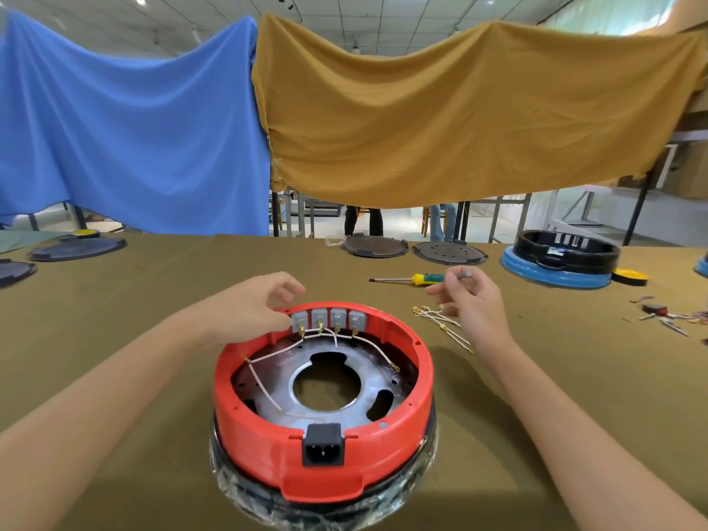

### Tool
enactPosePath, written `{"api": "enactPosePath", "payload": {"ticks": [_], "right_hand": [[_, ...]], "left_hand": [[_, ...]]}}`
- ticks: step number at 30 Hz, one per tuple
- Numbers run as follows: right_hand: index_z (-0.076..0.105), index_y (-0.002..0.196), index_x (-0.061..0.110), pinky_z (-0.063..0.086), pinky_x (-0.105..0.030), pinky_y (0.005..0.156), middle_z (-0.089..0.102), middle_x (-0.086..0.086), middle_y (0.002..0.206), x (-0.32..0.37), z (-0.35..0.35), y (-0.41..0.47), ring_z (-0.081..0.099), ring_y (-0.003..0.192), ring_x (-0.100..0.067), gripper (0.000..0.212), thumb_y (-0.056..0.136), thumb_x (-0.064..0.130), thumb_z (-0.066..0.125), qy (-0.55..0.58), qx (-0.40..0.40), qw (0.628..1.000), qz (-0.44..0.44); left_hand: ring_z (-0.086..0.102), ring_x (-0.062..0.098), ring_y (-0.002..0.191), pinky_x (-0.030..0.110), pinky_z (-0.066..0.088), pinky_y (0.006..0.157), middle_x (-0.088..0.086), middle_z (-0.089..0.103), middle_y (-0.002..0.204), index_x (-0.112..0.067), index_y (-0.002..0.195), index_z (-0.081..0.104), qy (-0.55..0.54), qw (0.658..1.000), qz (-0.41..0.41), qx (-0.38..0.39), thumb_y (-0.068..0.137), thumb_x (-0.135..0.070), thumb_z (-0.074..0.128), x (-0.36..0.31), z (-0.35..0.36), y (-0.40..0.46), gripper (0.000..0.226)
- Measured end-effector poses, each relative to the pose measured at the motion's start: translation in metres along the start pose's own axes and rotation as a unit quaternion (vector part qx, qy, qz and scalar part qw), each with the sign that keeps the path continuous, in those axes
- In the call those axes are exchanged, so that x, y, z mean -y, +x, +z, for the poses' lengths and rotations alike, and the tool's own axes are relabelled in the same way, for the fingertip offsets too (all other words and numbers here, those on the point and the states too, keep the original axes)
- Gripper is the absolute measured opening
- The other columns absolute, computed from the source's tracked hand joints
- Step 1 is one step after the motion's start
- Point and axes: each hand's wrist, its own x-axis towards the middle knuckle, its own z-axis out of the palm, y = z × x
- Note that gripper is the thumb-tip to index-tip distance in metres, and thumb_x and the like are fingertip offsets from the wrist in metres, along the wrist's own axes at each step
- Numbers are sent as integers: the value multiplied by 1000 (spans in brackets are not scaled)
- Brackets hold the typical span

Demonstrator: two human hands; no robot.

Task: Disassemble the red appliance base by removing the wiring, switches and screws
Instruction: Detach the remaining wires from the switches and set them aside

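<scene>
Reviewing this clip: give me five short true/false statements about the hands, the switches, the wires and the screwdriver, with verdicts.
1. Four grey switches sit in a row at the far rim of the red base. True.
2. The right hand holds the screwdriver. False: the screwdriver lies on the table; the right hand pinches a small grey part.
3. The left hand touches the leftmost switch. True.
4. All wires are out of the base. False: white wires still run from the switches inside it, while loose wires lie on the table.
5. The black power socket sits at the near side of the base. True.
</scene>
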Motion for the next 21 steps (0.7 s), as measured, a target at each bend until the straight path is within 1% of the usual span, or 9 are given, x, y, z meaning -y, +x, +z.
{"api": "enactPosePath", "payload": {"ticks": [2, 3, 5, 7, 9, 11, 14, 17, 21], "right_hand": [[64, 106, 15, 55, -24, 65, 77, -5, 88, 5, 1, -3, 67, 75, -12, 20, 104, 28, 49, 67, 26, 997, 8], [66, 107, 14, 55, -25, 66, 76, -6, 87, 6, 2, -4, 66, 74, -13, 23, 104, 29, 49, 95, 37, 995, 14], [69, 107, 12, 53, -28, 67, 73, -8, 82, 8, 4, -6, 63, 72, -14, 27, 103, 30, 50, 143, 65, 987, 30], [71, 107, 12, 51, -29, 68, 69, -6, 78, 10, 7, -8, 61, 70, -14, 29, 99, 33, 53, 188, 97, 976, 48], [70, 104, 9, 52, -28, 66, 67, -6, 76, 14, 9, -9, 60, 68, -14, 32, 97, 35, 52, 233, 130, 961, 66], [69, 102, 7, 54, -28, 66, 68, -7, 76, 17, 10, -10, 61, 67, -15, 29, 97, 30, 53, 265, 158, 947, 88], [69, 98, 6, 55, -26, 64, 69, -9, 77, 18, 12, -12, 62, 67, -16, 20, 97, 19, 55, 272, 190, 937, 106], [68, 93, 7, 54, -25, 61, 70, -11, 76, 18, 17, -14, 61, 65, -17, 15, 97, 12, 54, 264, 189, 939, 116], [65, 92, 7, 54, -25, 61, 70, -12, 75, 19, 19, -16, 60, 64, -17, 8, 91, 14, 61, 259, 197, 938, 115]], "left_hand": [[58, 12, 111, 29, 45, 96, -5, 60, 121, -26, 123, 56, 49, 999, 2, -16, 94, -8, 54, 5, 7, -2, 35], [59, 13, 108, 29, 45, 94, -5, 62, 118, -27, 121, 57, 71, 997, 9, -18, 95, -9, 50, 7, 12, -2, 32], [58, 11, 100, 23, 43, 81, -8, 64, 111, -30, 116, 58, 87, 996, 18, -21, 98, -10, 45, 9, 17, -4, 30], [57, 11, 96, 23, 40, 76, -9, 63, 107, -31, 115, 57, 90, 996, 16, -19, 99, -11, 42, 7, 18, -3, 30], [57, 11, 95, 25, 42, 78, -9, 63, 105, -32, 114, 56, 95, 995, 12, -8, 99, -12, 42, 7, 17, -3, 29], [59, 13, 96, 31, 46, 87, -7, 64, 105, -32, 114, 56, 101, 995, 3, 12, 98, -13, 44, 5, 14, -3, 27], [62, 14, 96, 36, 48, 92, -5, 67, 102, -31, 111, 57, 122, 992, 3, 42, 96, -22, 50, 0, 8, 0, 19], [58, 15, 94, 31, 47, 82, -2, 62, 104, -24, 112, 55, 161, 986, 24, 31, 96, -22, 50, -5, 13, 5, 17], [56, 16, 88, 22, 40, 68, 1, 63, 100, -21, 113, 52, 148, 988, 43, -12, 96, -16, 45, -2, 26, 5, 19]]}}
